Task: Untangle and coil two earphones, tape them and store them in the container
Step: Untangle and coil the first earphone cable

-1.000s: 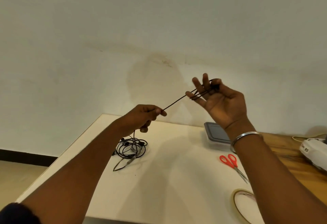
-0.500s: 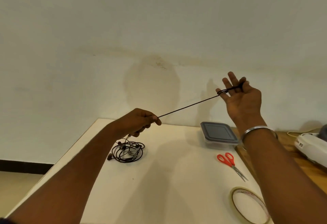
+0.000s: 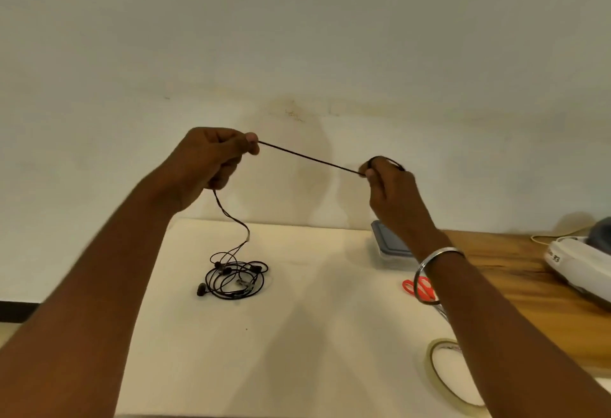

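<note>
Two hands pinch one earphone cord [image 3: 307, 155] taut | left hand [image 3: 211, 159] closed on cord, tangle [image 3: 236, 277] hanging below fingers | right hand [image 3: 388, 183] closed on coil loops | light, limp, snag-prone; grip near fingertips

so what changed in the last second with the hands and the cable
The right hand closed from open, spread fingers into a fist around the coiled loops. The left hand rose, lifting more cable off the tangle. Both kept their grip. Container, scissors and tape roll stayed put.
</note>
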